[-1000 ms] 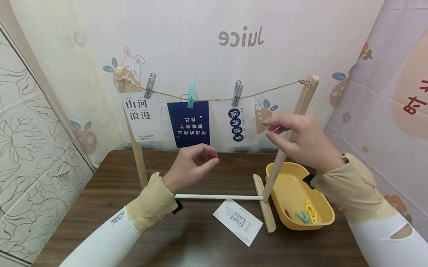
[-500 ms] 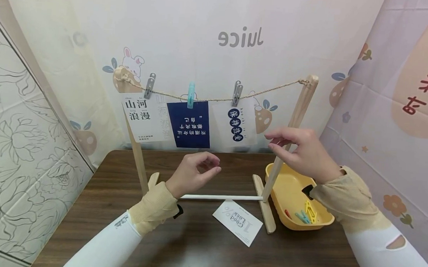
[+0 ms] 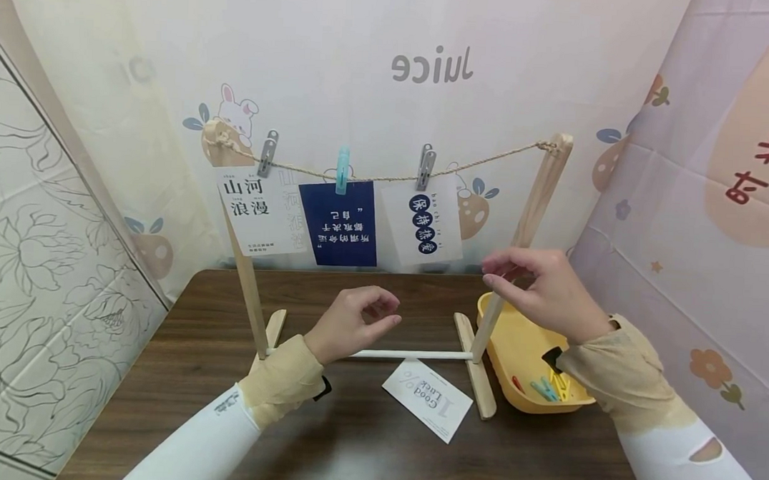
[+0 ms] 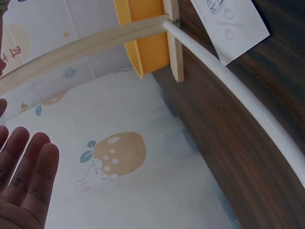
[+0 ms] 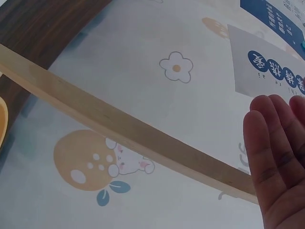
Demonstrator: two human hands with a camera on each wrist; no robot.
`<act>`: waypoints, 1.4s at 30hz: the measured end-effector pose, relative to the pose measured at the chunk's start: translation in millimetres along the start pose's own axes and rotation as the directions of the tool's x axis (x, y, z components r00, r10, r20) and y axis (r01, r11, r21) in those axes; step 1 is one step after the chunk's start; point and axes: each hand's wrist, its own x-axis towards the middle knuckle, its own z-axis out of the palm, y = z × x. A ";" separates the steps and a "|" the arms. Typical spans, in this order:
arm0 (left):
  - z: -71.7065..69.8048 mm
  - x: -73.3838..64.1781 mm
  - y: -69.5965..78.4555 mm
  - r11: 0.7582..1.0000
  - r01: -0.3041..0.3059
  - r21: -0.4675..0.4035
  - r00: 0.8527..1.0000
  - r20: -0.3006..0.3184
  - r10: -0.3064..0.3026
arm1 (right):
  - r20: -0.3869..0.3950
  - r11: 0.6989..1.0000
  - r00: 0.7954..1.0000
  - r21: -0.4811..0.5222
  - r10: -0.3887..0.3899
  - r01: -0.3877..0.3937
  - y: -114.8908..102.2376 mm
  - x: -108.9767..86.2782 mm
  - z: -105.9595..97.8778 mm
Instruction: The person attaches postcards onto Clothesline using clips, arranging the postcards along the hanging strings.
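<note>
In the head view my left hand (image 3: 354,323) hovers in front of the rack's white crossbar (image 3: 412,354), fingers loosely bent and holding nothing. My right hand (image 3: 543,286), also holding nothing, is in front of the right wooden post (image 3: 534,196). Three cards hang from the twine (image 3: 491,160): a white card (image 3: 256,224) under a grey clothespin (image 3: 268,154), a navy card (image 3: 338,224) under a light blue clothespin (image 3: 342,171), and a white card with blue circles (image 3: 398,223) under another grey clothespin (image 3: 425,167). A "Good Luck" card (image 3: 410,388) lies on the table below the crossbar.
To the right of the rack stands a yellow tray (image 3: 516,332) with several clothespins (image 3: 548,389) in it. The rack's right foot (image 3: 479,380) lies between the tray and the loose card. A printed curtain (image 3: 340,66) hangs behind the brown table (image 3: 192,375).
Both hands have come down from the hanging cards, the left also shifting a little to the right. The cards and clothespins have stayed in place.
</note>
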 end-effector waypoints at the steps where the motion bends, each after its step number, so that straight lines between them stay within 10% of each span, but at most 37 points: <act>1: 1.1 -0.8 -0.8 1.000 0.005 0.000 1.000 0.008 -0.005 | -0.005 1.000 1.000 0.005 0.003 -0.003 0.6 -1.2 0.8; 23: 26.0 -11.6 -9.6 0.986 0.039 0.161 0.985 0.162 -0.065 | 0.046 0.988 0.987 -0.010 0.155 -0.155 26.3 -36.0 6.5; 42: 58.0 -21.7 -26.4 0.952 0.068 0.300 0.933 0.318 -0.167 | 0.246 0.931 0.898 -0.110 0.366 -0.349 65.3 -61.7 3.4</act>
